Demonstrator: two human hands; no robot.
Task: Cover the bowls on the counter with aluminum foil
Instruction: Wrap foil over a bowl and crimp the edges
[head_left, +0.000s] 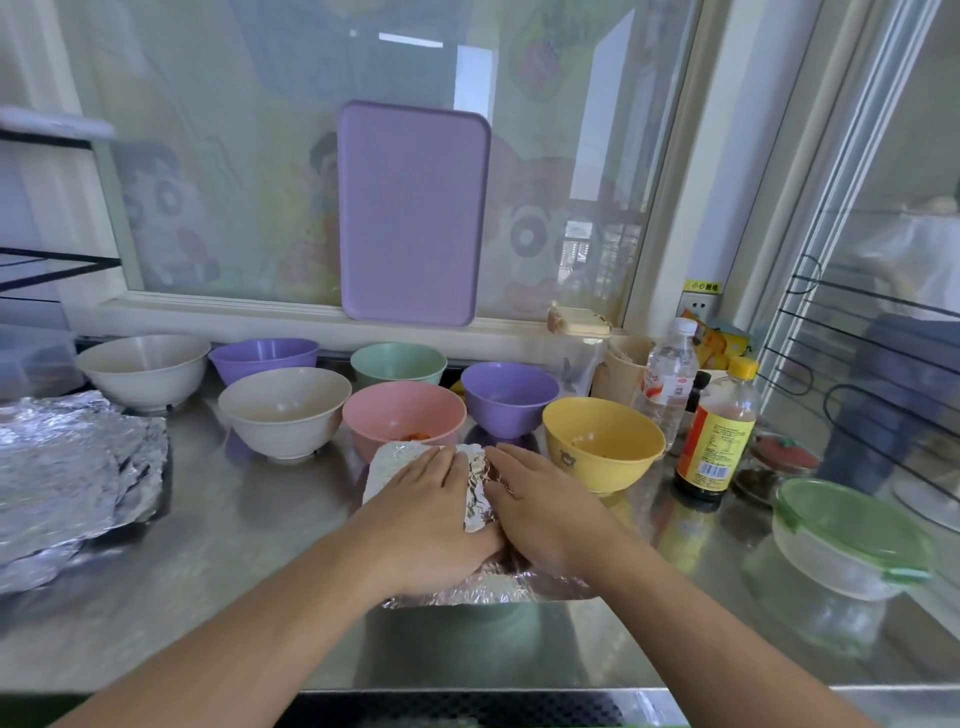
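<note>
- Foil sheet (477, 493) lies under both your palms, over a green bowl (488, 612) nearest you (only its lower edge shows).
- Your left hand (431, 514) and right hand (540, 512) press flat, fingers straight, gripping nothing.
- Beyond your fingertips seven bowls stand uncovered, among them the pink bowl (402, 415) and yellow bowl (602, 441).
- Spare foil (67, 462) waits well left of your hands, so most of the job remains.

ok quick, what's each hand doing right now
Left hand: open, pressing flat on the foil over a bowl.
Right hand: open, pressing the same foil.
</note>
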